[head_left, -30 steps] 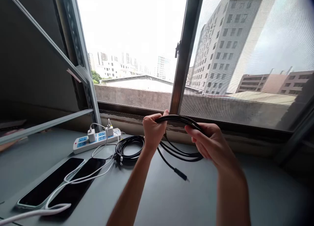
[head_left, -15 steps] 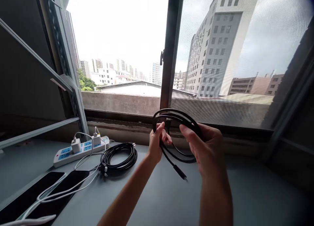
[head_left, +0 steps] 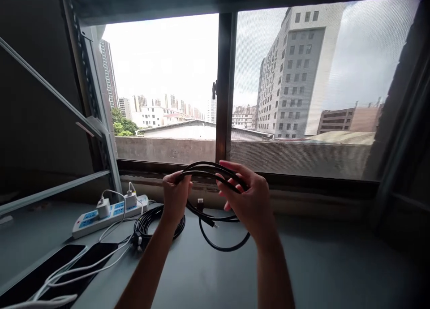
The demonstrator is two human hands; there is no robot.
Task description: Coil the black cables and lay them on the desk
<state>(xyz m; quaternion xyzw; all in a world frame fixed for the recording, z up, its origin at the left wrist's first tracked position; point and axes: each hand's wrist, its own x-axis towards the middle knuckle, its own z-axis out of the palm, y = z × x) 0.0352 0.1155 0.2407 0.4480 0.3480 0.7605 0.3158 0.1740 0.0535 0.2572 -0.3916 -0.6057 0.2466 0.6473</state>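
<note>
A black cable [head_left: 204,165] is looped in the air between both hands, above the grey table. My left hand [head_left: 175,195] is closed on the left side of the loops. On the right side, my right hand [head_left: 250,195] is curled round the same loops, thumb and fingers about them. One thin plug [head_left: 215,225] points right, below the loops. A wider connector [head_left: 200,203] with a light tip stands up between the hands. One strand sags lower than the rest, below my right hand.
Behind my left forearm lies a second coiled black cable [head_left: 144,224]. A white power strip [head_left: 112,215] with plugged-in chargers is at the left. Two dark flat devices [head_left: 43,266] with white cables lie at the front left. A window frame [head_left: 224,98] rises behind the table.
Both hands have moved left in the view with the loops, which look flatter. The wide connector now shows between the hands, and one strand hangs lower. The camera view has shifted slightly.
</note>
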